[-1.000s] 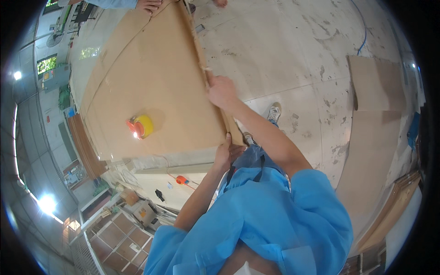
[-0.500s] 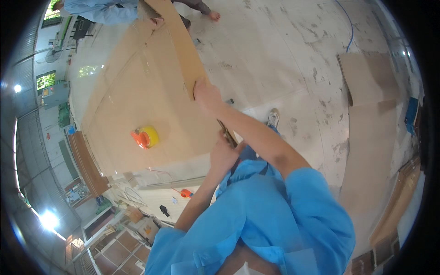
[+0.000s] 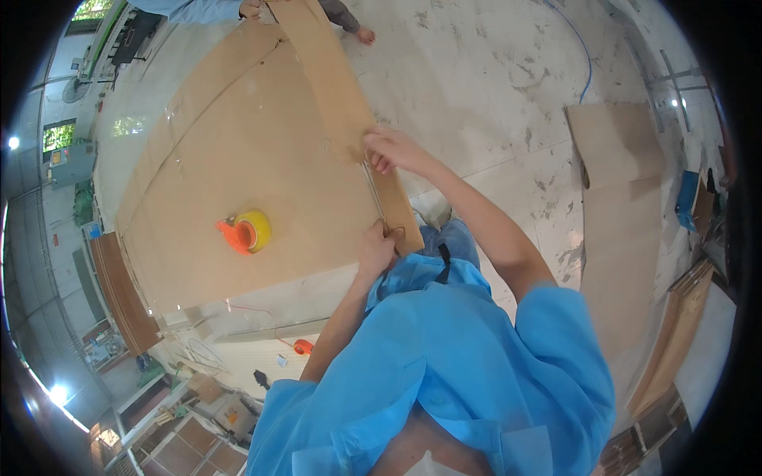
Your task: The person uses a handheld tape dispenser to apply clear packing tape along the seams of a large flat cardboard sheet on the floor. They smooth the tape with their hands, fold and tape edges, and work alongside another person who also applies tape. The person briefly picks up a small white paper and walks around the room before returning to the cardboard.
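Note:
A large sheet of brown cardboard (image 3: 278, 174) lies on a pale surface, with a long folded cardboard flap (image 3: 329, 71) along its right side. At the flap's near end, my right hand (image 3: 395, 151) has its fingers curled closed at the edge. Closer to my body, my left hand (image 3: 376, 249) is closed around a thin dark tool (image 3: 390, 230), apparently scissors, mostly hidden by the fingers. It rests by a narrow cardboard strip (image 3: 397, 213). A yellow tape roll in an orange dispenser (image 3: 252, 232) sits on the sheet, away from both hands.
At the far end, another person's hand (image 3: 252, 9) is at the flap. Folded cardboard (image 3: 619, 222) lies on the floor at right, near a blue hose (image 3: 588, 67). An orange object (image 3: 303, 347) with a cord lies at lower left.
My right hand has moved slightly right and up in view, and the flap lies flatter. The left hand has come beside the near strip; its tool shows less. The other person's hand has shifted up.

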`<state>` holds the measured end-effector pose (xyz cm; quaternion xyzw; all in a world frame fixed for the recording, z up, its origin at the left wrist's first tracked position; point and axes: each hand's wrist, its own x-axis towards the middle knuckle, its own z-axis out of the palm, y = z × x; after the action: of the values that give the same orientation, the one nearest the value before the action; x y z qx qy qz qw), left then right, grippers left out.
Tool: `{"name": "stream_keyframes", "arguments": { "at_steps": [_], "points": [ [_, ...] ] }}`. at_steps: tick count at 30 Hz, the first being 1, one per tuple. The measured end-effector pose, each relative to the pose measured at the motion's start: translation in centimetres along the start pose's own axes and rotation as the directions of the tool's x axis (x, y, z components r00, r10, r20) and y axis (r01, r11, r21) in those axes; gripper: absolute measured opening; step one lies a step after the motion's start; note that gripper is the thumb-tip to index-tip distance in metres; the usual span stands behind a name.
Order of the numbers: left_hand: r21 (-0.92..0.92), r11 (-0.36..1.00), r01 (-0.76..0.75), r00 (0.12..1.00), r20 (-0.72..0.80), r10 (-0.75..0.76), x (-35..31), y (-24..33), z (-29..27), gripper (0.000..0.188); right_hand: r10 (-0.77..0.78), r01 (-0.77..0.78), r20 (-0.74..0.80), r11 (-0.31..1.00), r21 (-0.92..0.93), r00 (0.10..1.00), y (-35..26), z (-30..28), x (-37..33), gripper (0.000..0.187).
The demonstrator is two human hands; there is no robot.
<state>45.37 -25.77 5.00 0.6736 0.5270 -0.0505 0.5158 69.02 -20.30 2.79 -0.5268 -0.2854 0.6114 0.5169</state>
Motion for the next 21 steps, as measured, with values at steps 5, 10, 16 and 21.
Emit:
{"name": "stream_keyframes", "arguments": {
  "at_steps": [5, 10, 16, 21],
  "points": [
    [0.112, 0.987, -0.116, 0.993, 0.009, 0.116, 0.0, -0.5, 0.1, 0.032, 0.215, -0.113, -0.395, 0.958, 0.264, 0.893, 7.9, -0.9, -6.3, 0.055],
    [-0.047, 0.982, -0.184, 0.982, -0.051, 0.182, -0.2, -1.6, 1.2, 0.029, 0.257, -0.250, -0.009, 0.948, 0.198, 0.966, 11.4, 2.8, -12.9, 0.067],
    [-0.062, 0.995, -0.078, 0.991, -0.115, 0.070, -1.9, -0.5, 1.6, 0.035, 0.409, -0.477, 0.356, 0.870, 0.126, 0.840, 10.4, 0.2, -11.8, 0.077],
    [-0.159, 0.986, 0.049, 0.971, -0.222, -0.085, -6.8, 0.7, 4.3, 0.046, 0.411, -0.334, 0.413, 0.909, -0.248, 0.813, 10.6, -0.7, -9.1, 0.089]
  ]
}}
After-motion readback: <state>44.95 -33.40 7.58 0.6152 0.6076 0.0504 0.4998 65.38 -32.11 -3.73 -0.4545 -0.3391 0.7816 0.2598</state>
